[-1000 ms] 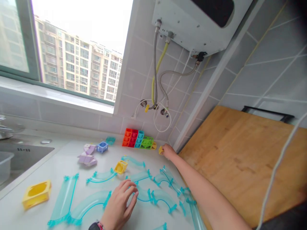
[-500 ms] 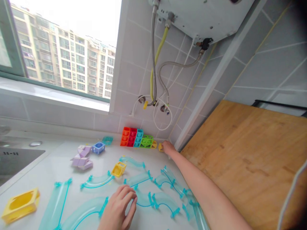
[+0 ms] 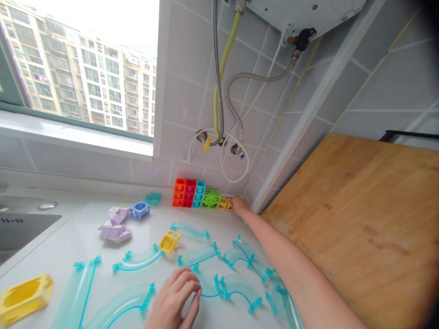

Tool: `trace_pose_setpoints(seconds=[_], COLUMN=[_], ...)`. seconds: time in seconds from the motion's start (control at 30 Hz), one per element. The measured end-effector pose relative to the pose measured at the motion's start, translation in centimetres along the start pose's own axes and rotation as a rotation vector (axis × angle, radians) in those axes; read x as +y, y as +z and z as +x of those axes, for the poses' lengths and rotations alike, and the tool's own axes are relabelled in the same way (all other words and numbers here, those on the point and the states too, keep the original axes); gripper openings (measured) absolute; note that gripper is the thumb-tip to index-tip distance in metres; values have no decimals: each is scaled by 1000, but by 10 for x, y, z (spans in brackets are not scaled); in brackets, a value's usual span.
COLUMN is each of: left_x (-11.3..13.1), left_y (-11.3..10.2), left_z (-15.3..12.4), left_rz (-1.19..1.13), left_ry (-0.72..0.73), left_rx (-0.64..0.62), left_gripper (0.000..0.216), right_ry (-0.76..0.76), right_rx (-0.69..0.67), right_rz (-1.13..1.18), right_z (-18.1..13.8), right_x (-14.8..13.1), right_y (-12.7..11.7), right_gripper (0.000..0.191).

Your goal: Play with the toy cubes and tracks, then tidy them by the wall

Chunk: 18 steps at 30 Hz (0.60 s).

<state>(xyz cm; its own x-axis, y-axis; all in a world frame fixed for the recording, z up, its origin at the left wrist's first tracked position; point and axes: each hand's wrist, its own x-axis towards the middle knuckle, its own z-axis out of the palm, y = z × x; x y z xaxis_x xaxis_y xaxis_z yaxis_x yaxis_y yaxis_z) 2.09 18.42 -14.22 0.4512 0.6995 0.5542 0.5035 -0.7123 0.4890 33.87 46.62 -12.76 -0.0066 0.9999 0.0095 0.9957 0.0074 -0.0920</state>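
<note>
My right hand (image 3: 240, 205) reaches to the back of the white counter (image 3: 68, 237) and pinches a small yellow block (image 3: 229, 204), pressed against another yellow block (image 3: 222, 203) at the right end of a row of orange, red, blue and green blocks (image 3: 195, 194) along the tiled wall. My left hand (image 3: 174, 299) lies near the front with fingers bent, resting on a clear teal track piece (image 3: 206, 283).
Several teal curved track pieces (image 3: 137, 259) lie scattered on the counter. A yellow frame block (image 3: 169, 241), a larger yellow one (image 3: 22, 294), purple pieces (image 3: 113, 226) and a blue block (image 3: 140, 209) sit left. A wooden board (image 3: 360, 219) leans at right. Hoses (image 3: 219, 91) hang above.
My right hand has pushed the small yellow block leftward until it meets the end of the coloured row. The camera view has tilted slightly; my left hand stays on the track piece.
</note>
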Motion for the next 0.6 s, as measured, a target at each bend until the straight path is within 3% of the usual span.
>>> trace_pose_setpoints(seconds=[0.6], left_x=[7], left_y=[6], left_z=[-6], left_rz=[-117], left_ry=[-89], left_rx=[-12], left_gripper=[16], right_ry=[-100], right_rx=[-7], right_rz=[-35], right_z=[6], right_x=[3], right_y=[3], right_gripper=[23])
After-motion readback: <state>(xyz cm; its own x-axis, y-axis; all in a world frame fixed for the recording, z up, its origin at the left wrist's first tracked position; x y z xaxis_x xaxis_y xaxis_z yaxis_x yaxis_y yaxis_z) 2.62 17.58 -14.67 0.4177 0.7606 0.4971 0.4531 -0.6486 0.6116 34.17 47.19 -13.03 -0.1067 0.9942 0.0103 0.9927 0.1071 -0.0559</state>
